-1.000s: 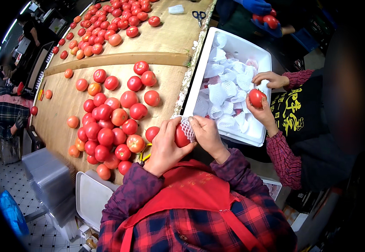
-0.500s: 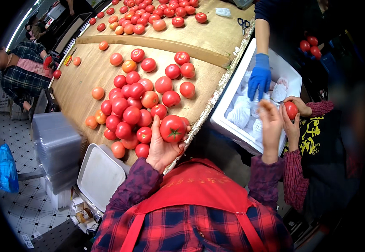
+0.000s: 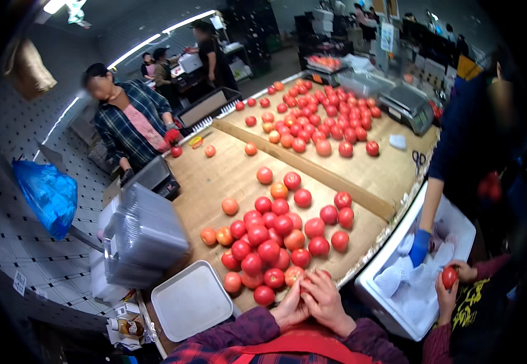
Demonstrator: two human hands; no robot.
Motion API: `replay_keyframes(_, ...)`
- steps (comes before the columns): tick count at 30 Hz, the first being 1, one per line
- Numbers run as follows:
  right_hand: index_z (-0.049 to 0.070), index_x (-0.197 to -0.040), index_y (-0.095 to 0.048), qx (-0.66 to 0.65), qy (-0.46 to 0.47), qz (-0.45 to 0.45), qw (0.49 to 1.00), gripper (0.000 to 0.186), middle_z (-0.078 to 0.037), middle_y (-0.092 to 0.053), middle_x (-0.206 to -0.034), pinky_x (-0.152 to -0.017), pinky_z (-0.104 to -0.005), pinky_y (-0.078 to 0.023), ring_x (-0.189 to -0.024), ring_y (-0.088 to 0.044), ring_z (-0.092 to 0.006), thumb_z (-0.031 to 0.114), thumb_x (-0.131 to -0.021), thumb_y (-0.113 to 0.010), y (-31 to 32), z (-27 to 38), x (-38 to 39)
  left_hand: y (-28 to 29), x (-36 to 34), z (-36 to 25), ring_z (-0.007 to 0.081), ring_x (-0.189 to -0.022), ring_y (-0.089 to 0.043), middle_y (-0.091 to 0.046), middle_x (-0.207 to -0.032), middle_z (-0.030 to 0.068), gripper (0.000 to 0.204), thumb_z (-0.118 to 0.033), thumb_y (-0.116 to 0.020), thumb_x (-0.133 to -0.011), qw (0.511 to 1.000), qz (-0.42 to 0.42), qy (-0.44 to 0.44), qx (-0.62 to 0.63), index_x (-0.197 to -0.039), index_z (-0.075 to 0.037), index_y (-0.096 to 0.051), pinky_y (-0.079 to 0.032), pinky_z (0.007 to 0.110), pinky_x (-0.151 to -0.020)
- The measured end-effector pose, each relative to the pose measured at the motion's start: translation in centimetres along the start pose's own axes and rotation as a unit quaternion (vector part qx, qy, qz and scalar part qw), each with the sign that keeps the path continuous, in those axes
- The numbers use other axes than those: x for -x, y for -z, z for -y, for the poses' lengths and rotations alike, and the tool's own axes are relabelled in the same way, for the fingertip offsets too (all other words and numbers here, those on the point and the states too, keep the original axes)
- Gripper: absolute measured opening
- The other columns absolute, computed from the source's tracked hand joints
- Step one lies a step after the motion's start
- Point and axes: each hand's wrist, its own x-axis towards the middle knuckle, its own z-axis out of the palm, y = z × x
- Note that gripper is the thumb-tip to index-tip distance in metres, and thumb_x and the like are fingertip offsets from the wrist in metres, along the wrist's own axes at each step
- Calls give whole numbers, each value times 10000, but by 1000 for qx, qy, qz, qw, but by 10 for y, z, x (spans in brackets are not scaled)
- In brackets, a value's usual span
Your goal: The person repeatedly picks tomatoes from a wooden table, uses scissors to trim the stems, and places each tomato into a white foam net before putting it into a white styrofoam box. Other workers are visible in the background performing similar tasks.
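Observation:
Close to my body at the table's front edge, my left hand (image 3: 289,308) and my right hand (image 3: 327,303) are closed together around one tomato (image 3: 304,292). Only a bit of its red skin shows between the fingers. Just beyond them lies a pile of red and orange-red tomatoes (image 3: 269,250) on the wooden table (image 3: 193,203). Right of my hands stands a white foam box (image 3: 369,290) with white foam net sleeves (image 3: 395,274) in it. A co-worker's blue-gloved hand (image 3: 420,247) reaches inside. At the box's right side, another person's hands hold a red tomato (image 3: 450,277).
A grey tray (image 3: 192,302) lies left of my hands, beside stacked clear plastic boxes (image 3: 145,236). A wooden strip (image 3: 312,167) divides the table; more tomatoes (image 3: 330,115), scissors (image 3: 418,159) and a scale (image 3: 407,108) lie beyond. A person in plaid (image 3: 136,118) stands at the far left.
My right hand has come left from beside the foam box and joined my left hand on the tomato. The view has tilted up, showing more of the room.

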Motion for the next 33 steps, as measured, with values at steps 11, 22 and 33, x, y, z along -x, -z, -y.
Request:
replay_keyframes(11, 13, -1353, -425, -302, -223, 108, 920, 837, -157, -513, -1316, -1015, -349, -426, -1194, -530, -237, 228, -664, -849, 30, -4, 19, 3, 12, -12, 274, -774, -682, -672, -941, 133, 722, -693, -306, -928, 976, 93, 155, -118, -1248, -74, -495, -578, 366, -719)
replay_keyframes(22, 4, -1251, -481, -34, -188, 57, 980, 791, -225, -633, -1084, -842, -377, -528, -993, -657, -317, 318, -635, -864, 16, -1, 34, 6, 10, 3, 361, -1020, -626, -635, -1071, 242, 633, -561, -477, -936, 625, -30, -190, -757, -1243, -9, -505, -479, 419, -867)
replay_keyframes(33, -1, -1252, -515, -119, -259, 66, 956, 815, -204, -648, -1081, -875, -370, -521, -1009, -655, -270, 343, -613, -885, 19, 6, 35, 18, 14, -4, 187, -808, -621, -647, -865, 134, 448, -391, -396, -1026, 690, -38, -254, -677, -1071, -2, -612, -486, 338, -748)
